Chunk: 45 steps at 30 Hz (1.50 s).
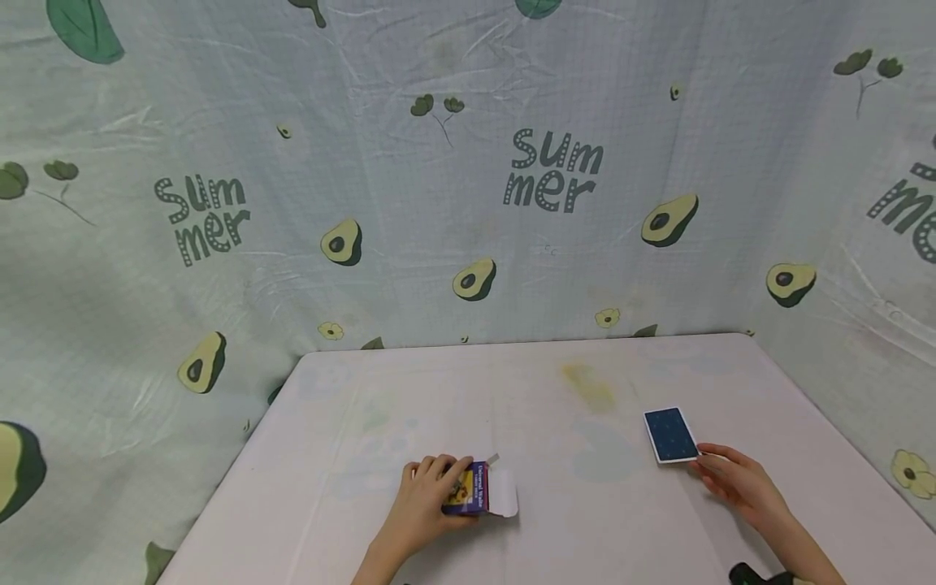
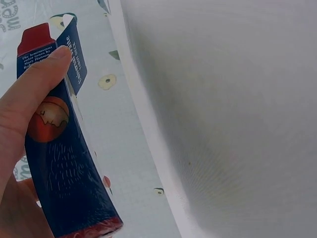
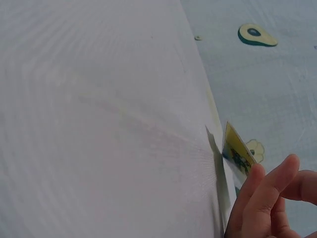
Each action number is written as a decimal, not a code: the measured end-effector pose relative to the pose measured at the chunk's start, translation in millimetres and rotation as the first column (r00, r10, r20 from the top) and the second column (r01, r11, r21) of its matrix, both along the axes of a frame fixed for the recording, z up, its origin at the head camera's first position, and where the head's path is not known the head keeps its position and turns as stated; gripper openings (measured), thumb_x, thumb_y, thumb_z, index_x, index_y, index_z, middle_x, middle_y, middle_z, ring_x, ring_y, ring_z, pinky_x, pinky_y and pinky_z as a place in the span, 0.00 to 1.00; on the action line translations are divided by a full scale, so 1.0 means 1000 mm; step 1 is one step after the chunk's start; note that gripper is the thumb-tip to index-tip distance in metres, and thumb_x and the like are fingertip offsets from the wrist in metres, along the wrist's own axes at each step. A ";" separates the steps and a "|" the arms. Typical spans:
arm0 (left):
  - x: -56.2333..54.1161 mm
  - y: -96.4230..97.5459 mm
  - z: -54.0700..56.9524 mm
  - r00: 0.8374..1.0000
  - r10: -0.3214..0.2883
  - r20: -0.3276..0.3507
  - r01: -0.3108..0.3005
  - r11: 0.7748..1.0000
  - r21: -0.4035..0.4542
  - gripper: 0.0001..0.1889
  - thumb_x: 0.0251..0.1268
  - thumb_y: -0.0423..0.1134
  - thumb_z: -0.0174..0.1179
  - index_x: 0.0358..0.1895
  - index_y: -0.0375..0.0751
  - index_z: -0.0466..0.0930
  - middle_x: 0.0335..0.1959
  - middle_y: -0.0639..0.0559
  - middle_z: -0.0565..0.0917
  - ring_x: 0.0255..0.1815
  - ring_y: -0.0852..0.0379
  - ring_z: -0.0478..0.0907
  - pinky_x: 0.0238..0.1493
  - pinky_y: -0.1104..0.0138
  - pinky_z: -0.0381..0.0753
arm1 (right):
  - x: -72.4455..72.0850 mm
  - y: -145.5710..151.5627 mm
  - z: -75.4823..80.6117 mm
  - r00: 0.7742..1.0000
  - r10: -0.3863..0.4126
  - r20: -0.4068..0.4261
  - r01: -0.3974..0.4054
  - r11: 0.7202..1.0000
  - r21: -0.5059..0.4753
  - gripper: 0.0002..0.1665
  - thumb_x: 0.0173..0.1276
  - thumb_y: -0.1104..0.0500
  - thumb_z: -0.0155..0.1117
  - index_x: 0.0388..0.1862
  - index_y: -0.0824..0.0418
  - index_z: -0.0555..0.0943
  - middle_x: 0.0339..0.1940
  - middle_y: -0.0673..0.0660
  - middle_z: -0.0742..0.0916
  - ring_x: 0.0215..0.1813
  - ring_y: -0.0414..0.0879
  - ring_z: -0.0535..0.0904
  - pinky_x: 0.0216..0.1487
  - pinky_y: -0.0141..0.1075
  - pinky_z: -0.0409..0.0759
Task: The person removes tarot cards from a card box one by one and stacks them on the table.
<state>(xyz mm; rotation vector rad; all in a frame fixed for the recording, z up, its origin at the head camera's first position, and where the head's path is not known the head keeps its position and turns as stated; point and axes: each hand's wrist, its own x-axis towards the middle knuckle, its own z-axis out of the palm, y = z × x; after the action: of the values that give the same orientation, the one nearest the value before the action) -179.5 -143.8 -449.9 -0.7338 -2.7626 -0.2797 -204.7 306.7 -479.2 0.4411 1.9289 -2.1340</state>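
My left hand [image 1: 426, 502] grips a small card box [image 1: 479, 486] over the front middle of the table. In the left wrist view the box [image 2: 67, 163] is dark blue with red ends, its flaps folded out, and my thumb lies along its narrow side. To the right, my right hand [image 1: 740, 486] pinches a card [image 1: 671, 436] by its near right corner. The card has a dark blue back with a white border. Its yellow picture side [image 3: 237, 148] shows tilted beyond my fingertips [image 3: 287, 166] in the right wrist view.
Both hands are over a table [image 1: 439, 398] with a pale cover. A hanging cloth [image 1: 409, 187] printed with avocados and lettering surrounds its back and sides. A dark object [image 1: 753, 575] shows by the right wrist at the bottom edge.
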 end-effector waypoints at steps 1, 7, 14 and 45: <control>0.000 0.000 0.000 1.000 0.000 -0.001 0.000 1.000 0.000 0.41 0.35 0.61 0.67 0.58 0.51 0.68 0.44 0.56 0.72 0.44 0.55 0.68 0.44 0.56 0.63 | 0.000 0.000 0.000 1.000 0.000 -0.002 0.000 1.000 0.001 0.07 0.61 0.59 0.58 0.30 0.44 0.75 0.25 0.40 0.83 0.31 0.32 0.79 0.33 0.26 0.77; 0.000 -0.001 -0.003 1.000 0.000 -0.004 0.000 1.000 0.000 0.41 0.35 0.61 0.67 0.59 0.52 0.68 0.44 0.56 0.73 0.44 0.55 0.68 0.43 0.56 0.64 | -0.001 0.000 -0.001 1.000 0.016 -0.015 -0.016 1.000 -0.004 0.09 0.61 0.60 0.58 0.26 0.44 0.77 0.25 0.40 0.82 0.32 0.32 0.80 0.32 0.26 0.77; 0.001 -0.001 -0.003 1.000 -0.008 -0.005 0.008 1.000 0.010 0.40 0.35 0.61 0.67 0.59 0.52 0.67 0.44 0.56 0.73 0.44 0.56 0.69 0.43 0.56 0.64 | -0.001 0.000 0.000 0.999 0.041 -0.015 -0.041 0.999 -0.027 0.09 0.60 0.62 0.59 0.27 0.46 0.80 0.27 0.43 0.85 0.32 0.33 0.81 0.32 0.27 0.78; 0.001 0.001 -0.002 1.000 -0.011 0.017 0.011 1.000 0.016 0.40 0.36 0.60 0.67 0.59 0.51 0.67 0.44 0.56 0.73 0.44 0.55 0.69 0.43 0.55 0.63 | -0.001 -0.004 0.006 0.993 0.121 -0.010 -0.118 0.984 0.133 0.34 0.64 0.53 0.55 0.63 0.71 0.61 0.43 0.44 0.80 0.40 0.39 0.83 0.39 0.30 0.79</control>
<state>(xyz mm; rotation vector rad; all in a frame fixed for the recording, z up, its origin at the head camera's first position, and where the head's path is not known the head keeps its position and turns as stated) -178.9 -142.9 -451.7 -0.7464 -2.7700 -0.3119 -205.3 302.3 -473.4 0.3217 2.0597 -1.9511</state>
